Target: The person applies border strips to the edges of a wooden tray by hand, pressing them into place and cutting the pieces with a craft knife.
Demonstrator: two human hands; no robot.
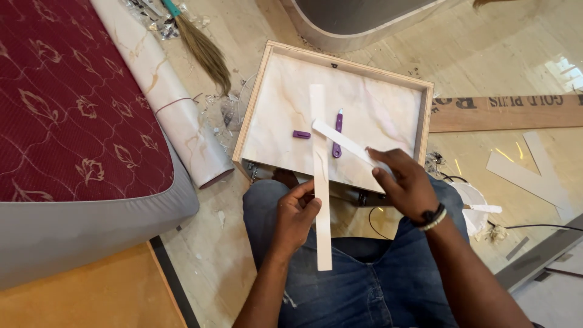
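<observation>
Long laminate strip [320, 182] gripped by left hand [296, 214], right hand [404, 182] pinching shorter strip [343, 141], marbled tray [376, 112]

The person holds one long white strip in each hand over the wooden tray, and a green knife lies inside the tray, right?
Not quite: the head view shows the small craft knife is purple, not green. The rest holds: the left hand grips a long white laminate strip, the right hand holds another white strip, both over the shallow marble-lined wooden tray.
</observation>
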